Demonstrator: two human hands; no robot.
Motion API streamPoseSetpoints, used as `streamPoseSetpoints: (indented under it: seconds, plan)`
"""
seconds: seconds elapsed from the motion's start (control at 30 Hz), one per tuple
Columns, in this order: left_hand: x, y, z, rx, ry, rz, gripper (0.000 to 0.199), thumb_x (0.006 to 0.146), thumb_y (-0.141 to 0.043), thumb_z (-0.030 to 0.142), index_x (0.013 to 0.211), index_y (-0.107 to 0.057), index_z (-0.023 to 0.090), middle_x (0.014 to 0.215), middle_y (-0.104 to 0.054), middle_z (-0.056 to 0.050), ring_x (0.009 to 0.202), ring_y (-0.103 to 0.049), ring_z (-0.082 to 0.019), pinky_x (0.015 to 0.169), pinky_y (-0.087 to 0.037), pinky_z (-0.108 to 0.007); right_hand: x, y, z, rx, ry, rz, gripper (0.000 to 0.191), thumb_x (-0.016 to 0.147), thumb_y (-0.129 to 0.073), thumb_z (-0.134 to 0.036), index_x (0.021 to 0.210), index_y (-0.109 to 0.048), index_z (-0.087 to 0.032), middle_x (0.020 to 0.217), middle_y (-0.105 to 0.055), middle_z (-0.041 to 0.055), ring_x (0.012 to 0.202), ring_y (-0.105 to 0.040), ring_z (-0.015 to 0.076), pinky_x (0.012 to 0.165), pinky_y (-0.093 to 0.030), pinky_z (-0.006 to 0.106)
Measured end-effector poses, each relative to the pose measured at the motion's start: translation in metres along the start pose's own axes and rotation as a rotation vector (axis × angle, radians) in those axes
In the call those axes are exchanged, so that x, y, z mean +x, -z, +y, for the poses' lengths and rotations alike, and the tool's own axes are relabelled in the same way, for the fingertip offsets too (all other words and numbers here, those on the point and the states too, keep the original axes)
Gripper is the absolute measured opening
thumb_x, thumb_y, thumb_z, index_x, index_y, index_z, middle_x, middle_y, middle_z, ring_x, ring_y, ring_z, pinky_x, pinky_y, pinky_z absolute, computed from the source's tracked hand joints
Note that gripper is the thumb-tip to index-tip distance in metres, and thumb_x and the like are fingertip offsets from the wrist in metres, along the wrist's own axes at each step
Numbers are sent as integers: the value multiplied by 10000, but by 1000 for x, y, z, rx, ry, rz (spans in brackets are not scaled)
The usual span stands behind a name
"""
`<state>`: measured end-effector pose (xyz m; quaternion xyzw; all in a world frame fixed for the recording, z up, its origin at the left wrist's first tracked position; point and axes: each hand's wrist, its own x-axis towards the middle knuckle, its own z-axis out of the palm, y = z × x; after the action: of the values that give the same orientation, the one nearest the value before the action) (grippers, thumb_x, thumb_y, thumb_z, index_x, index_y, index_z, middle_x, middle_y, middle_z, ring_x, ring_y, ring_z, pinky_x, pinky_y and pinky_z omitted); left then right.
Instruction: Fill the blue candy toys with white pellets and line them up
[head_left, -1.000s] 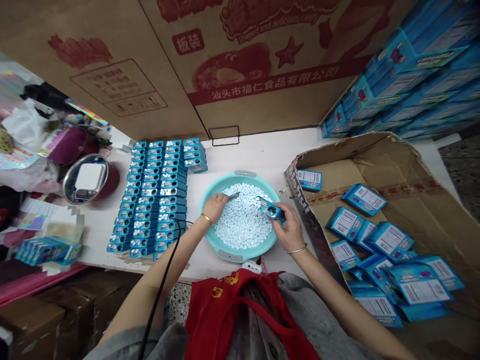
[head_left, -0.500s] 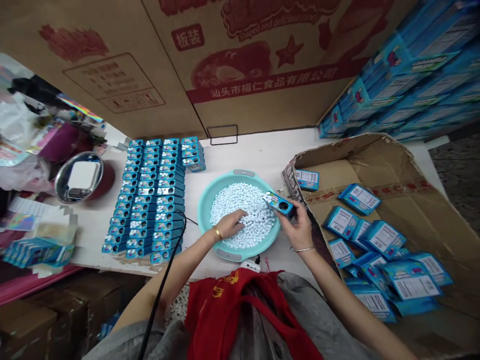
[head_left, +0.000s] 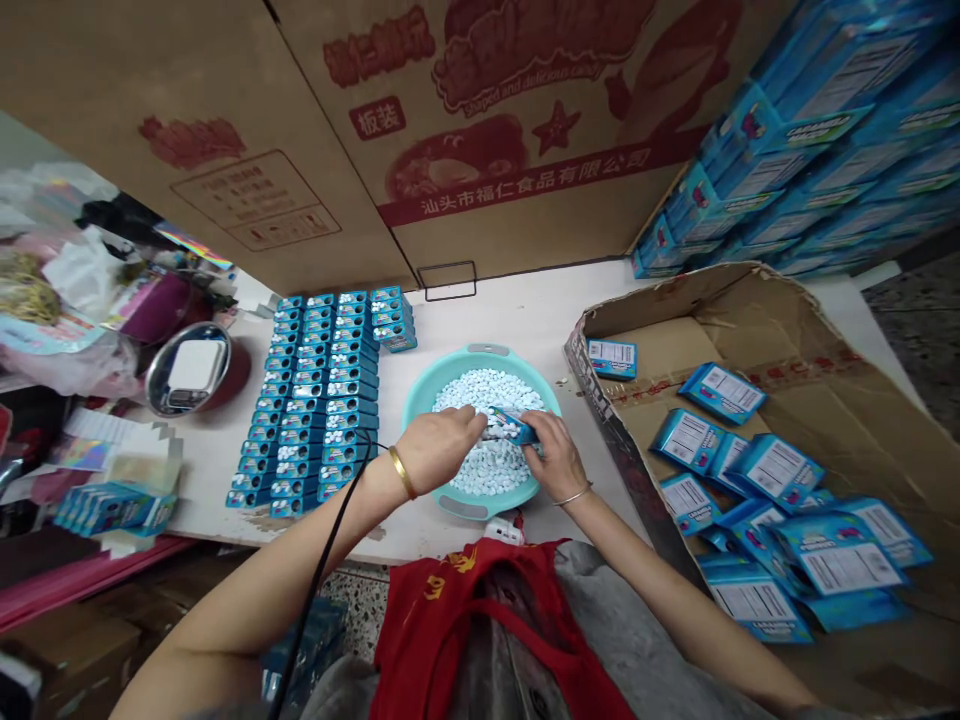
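My right hand (head_left: 556, 455) grips a small blue candy box (head_left: 516, 428), which lies tilted over the turquoise basin (head_left: 420, 385). Small pale blue-white candies (head_left: 491, 475) fill much of that basin. At the box's left end is my left hand (head_left: 442, 445), its fingers pressed together and pointing right. What they hold, if anything, is hidden. Left of the basin, small blue boxes (head_left: 300, 405) stand packed in columns, many with a dark round window and pale candies showing at one end.
To the right a low cardboard carton (head_left: 780, 320) holds several loose blue boxes (head_left: 772, 470). Stacked blue packages (head_left: 795, 165) rise behind it, beside a large printed carton (head_left: 480, 225). A black cable (head_left: 330, 560) crosses near my left forearm. A metal bowl (head_left: 187, 375) stands at far left.
My left hand has risen out of the candies to the end of the box. My right hand has brought the box leftward over the basin. The view has shifted slightly.
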<state>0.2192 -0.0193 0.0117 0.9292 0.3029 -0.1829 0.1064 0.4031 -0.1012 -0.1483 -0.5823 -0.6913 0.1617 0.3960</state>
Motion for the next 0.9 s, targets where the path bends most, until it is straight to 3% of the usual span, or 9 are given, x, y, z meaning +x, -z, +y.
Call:
streamPoseSetpoints:
  seconds: [0.1,0.2,0.37,0.43,0.53,0.67,0.73,0.83,0.9]
  plan:
    - [-1,10,20,117,12,-11,412,904,-360,74,1308,-415,131,1085,-594,-132,879,-620,-221,646,-505,-317,-6,-9,1,8,5,-36,419,796,-451,-101,1202,-492,-196,1157,-593,115,1131,-527,272,1056,-377,542]
    - [-8,12,24,131,10,-21,422,918,-360,95,1337,-389,131,1050,-607,-131,870,-619,-225,644,-508,-326,-10,-14,4,12,4,-48,430,786,-448,-88,1201,-497,-188,1158,-595,119,1134,-523,276,1059,-368,558]
    - [-22,11,-8,12,83,50,219,893,-459,167,1098,-537,158,931,-604,-77,864,-605,-223,684,-507,-326,-3,-12,3,73,-1,-16,417,787,-452,-82,1185,-507,-193,1130,-611,110,1103,-543,256,1052,-387,541]
    - [-17,4,-23,-136,37,140,232,881,-523,292,1081,-524,175,1053,-576,-83,905,-599,-208,734,-510,-318,2,-9,-3,133,10,-4,417,793,-467,-93,1194,-506,-198,1124,-619,100,1091,-558,243,1045,-405,513]
    - [4,-17,-31,-311,-110,216,452,830,-596,392,1204,-452,183,1231,-502,-116,1017,-579,-217,819,-499,-318,8,-5,-17,220,10,-17,421,808,-493,-127,1221,-510,-209,1119,-629,88,1098,-571,229,1014,-446,458]
    - [30,-38,-29,-369,-199,174,275,883,-510,293,1137,-494,188,1065,-574,-83,927,-593,-197,778,-487,-297,24,18,-20,271,-10,-94,405,839,-546,-220,1243,-513,-228,1141,-630,76,1096,-581,218,953,-491,391]
    - [34,-35,-36,-422,-185,218,233,893,-497,290,1105,-507,194,1023,-578,-71,912,-583,-186,781,-480,-289,38,41,0,217,-25,-23,394,837,-566,-260,1226,-518,-220,1157,-614,91,1100,-573,228,949,-487,394]
    - [33,-23,-67,-461,-82,368,236,889,-505,310,1097,-507,200,1025,-567,-68,926,-563,-181,810,-473,-293,66,75,60,-17,-149,205,336,841,-515,-231,1175,-542,-207,1134,-604,110,1097,-553,255,963,-457,446]
    - [33,-17,-98,-424,32,462,242,881,-508,330,1081,-514,193,1013,-560,-68,927,-557,-187,822,-473,-304,84,86,107,-231,-239,130,443,780,-525,-173,1223,-525,-172,1212,-568,144,1179,-492,297,1013,-398,501]
